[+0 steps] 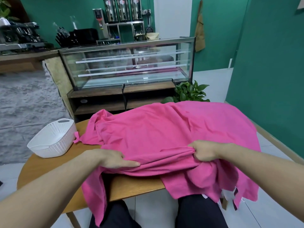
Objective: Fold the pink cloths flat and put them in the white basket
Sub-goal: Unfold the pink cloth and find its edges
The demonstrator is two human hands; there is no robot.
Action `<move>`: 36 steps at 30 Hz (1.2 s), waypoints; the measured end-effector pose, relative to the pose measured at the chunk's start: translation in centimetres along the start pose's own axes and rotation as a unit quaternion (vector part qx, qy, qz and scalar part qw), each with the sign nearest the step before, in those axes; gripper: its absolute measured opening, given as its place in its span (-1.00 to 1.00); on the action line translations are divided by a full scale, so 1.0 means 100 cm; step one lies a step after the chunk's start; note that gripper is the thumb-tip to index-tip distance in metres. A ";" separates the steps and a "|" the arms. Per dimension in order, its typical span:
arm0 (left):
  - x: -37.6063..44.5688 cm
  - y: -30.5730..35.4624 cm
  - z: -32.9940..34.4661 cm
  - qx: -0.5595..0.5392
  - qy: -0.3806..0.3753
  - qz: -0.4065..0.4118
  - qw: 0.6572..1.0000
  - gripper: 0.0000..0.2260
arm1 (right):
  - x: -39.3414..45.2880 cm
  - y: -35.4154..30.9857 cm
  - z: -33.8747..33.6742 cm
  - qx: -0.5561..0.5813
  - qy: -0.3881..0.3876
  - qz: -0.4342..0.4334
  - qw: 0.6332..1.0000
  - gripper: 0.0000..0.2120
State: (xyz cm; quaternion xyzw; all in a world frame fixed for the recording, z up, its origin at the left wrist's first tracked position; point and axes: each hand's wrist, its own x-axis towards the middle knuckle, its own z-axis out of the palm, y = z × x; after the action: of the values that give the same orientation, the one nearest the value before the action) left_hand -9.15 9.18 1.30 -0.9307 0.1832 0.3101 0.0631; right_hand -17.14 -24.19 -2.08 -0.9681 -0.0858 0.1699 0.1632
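Cloth (164,134) spread over table (49,168), near edge bunched in curled right hand (204,153) fingers, left hand (113,158) fingers straight pressing it flat, basket (52,140) beyond left fingers, apart.

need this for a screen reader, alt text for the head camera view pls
A person's right hand bunches the near edge of a large pink cloth spread over a wooden table, while the left hand presses it flat. An empty white basket sits at the table's left.
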 end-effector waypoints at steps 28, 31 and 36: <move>0.213 -0.064 -0.049 -0.144 0.293 0.046 0.944 -0.61 | 0.217 -0.010 -0.016 -0.045 0.156 0.020 0.987 -0.57; 0.241 -0.084 -0.067 -0.146 0.357 -0.014 0.923 -0.69 | 0.259 -0.012 -0.028 -0.051 0.160 0.002 0.986 -0.56; 0.275 -0.129 -0.082 -0.268 0.472 -0.077 0.836 -0.76 | 0.330 -0.018 -0.047 -0.057 0.174 -0.060 0.981 -0.68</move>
State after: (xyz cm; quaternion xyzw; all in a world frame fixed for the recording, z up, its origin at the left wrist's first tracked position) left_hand 20.67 10.95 -8.63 -0.9558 0.0284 -0.1353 -0.2596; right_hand 14.90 -16.57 -7.25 -0.9837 -0.1231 -0.0166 0.1299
